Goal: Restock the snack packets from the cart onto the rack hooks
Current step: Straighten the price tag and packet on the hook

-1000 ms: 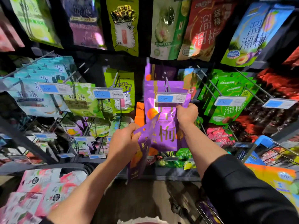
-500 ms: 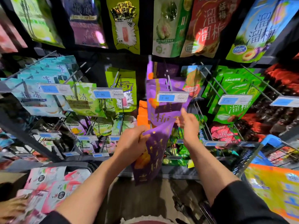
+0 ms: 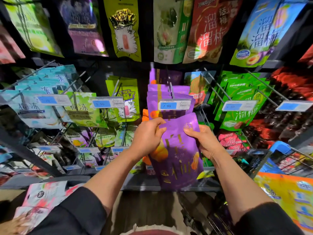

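Thumb and curled fingers of the left hand point(image 3: 147, 136) pinch the upper left edge of a purple snack packet point(image 3: 177, 155); the thumb of the right hand point(image 3: 204, 141) presses on the packet's front near its top right corner while the remaining fingers wrap behind the right edge. The packet is thus held between both hands, upright and slightly tilted, its top edge just below the price tag point(image 3: 175, 104) reading 7.90 at the tip of the centre hook point(image 3: 171, 89). Whether the packet's hang hole meets the hook cannot be told. Behind the tag, several matching purple packets point(image 3: 162, 97) hang in a row on that hook. To the left hang pale green packets point(image 3: 83, 111) and light blue packets point(image 3: 33, 106) behind their own tags; to the right, bright green packets point(image 3: 240, 99) and dark red packets point(image 3: 294, 99). An upper row of larger packets point(image 3: 125, 28) hangs above. At lower right, the blue-handled wire cart point(image 3: 281, 148) holds orange packets point(image 3: 288, 197); pink packets point(image 3: 44, 197) lie at lower left. Both forearms emerge from dark sleeves point(image 3: 81, 214).
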The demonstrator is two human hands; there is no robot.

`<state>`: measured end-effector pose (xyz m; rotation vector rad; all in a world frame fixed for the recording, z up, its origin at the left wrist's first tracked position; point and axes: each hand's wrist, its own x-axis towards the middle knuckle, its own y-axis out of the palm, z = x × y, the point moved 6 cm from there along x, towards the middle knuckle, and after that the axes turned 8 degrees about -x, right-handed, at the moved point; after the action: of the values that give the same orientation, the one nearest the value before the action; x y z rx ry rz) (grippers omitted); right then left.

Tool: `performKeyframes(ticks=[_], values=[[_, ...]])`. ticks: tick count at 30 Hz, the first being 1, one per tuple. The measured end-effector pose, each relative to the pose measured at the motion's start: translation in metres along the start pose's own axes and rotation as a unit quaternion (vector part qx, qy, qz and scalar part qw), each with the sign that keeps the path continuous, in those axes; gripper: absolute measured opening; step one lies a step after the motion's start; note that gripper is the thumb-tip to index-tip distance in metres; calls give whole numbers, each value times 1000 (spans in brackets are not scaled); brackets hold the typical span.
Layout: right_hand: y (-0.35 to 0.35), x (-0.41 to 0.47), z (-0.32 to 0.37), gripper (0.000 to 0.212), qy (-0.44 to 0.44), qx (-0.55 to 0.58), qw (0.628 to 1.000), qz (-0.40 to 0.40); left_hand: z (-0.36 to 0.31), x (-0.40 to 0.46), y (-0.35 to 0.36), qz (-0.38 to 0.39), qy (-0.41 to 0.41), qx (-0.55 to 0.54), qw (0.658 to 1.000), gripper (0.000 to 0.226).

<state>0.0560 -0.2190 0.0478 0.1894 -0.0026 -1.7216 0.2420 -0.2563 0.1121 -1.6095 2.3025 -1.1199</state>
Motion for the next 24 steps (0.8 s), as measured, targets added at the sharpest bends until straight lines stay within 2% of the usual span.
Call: performKeyframes(ticks=[4,6,9,12,17,24], values=[[-11,6,-10,17,22,11,997,-71,-3,7,-5,-47,33,39,998,44],[-13,11,-15,21,32,19,994,-102,0,10,-2,-31,56,42,997,57],[-13,17,-18,11,38,19,990,-137,0,9,7,8,98,66,993,71],[-13,23,-16,9,37,33,989,-142,-2,8,10,14,101,74,992,73],[-5,38,-5,29,24,58,990,-129,-3,8,11,13,95,67,993,69],[-4,49,-1,10,16,58,987,-152,1,7,10,14,100,68,993,75]])
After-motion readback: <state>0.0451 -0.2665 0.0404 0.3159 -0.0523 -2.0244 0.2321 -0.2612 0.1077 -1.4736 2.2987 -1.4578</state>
